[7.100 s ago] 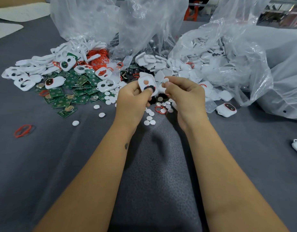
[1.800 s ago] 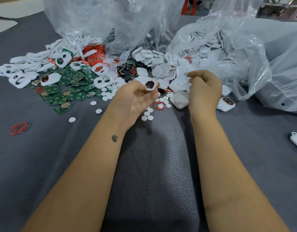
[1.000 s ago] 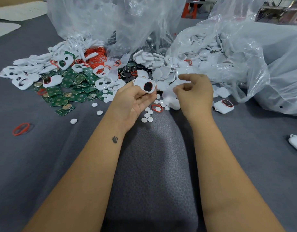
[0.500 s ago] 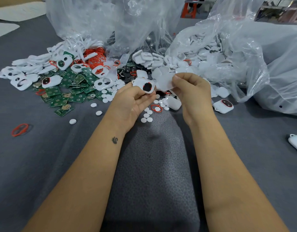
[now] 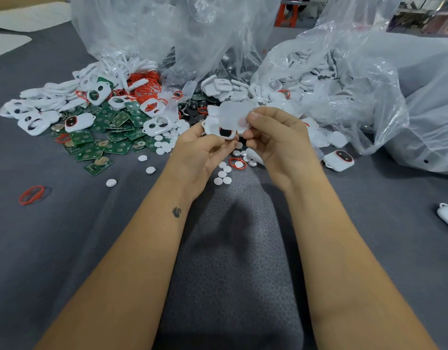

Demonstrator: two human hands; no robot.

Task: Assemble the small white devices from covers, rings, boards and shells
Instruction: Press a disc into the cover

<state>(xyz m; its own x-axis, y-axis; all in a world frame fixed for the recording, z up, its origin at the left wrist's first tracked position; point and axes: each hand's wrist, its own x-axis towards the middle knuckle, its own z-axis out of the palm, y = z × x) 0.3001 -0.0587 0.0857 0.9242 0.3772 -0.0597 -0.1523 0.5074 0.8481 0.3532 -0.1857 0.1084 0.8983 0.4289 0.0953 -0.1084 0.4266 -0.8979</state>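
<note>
Head view: the left hand (image 5: 202, 150) cradles a white cover (image 5: 221, 128) on its curled fingertips, the dark window facing up, probably so the open side is ready to receive the next part. The right hand (image 5: 275, 140) pinches a translucent white shell (image 5: 234, 114) between thumb and forefinger and holds it just above and partly over the cover, seemingly lining the two up to press together. Directly below the hands lie loose white round discs (image 5: 222, 175) and one red ring (image 5: 237, 163) on the grey cloth (image 5: 230, 274). Left of the left hand spread green circuit boards (image 5: 101, 150), more covers and a heap of red rings (image 5: 146, 88), kept within reach. A finished device (image 5: 338, 160) sits right of the right hand, beside clear plastic bags (image 5: 369, 79) of shells. No readable writing or brand shows.
</note>
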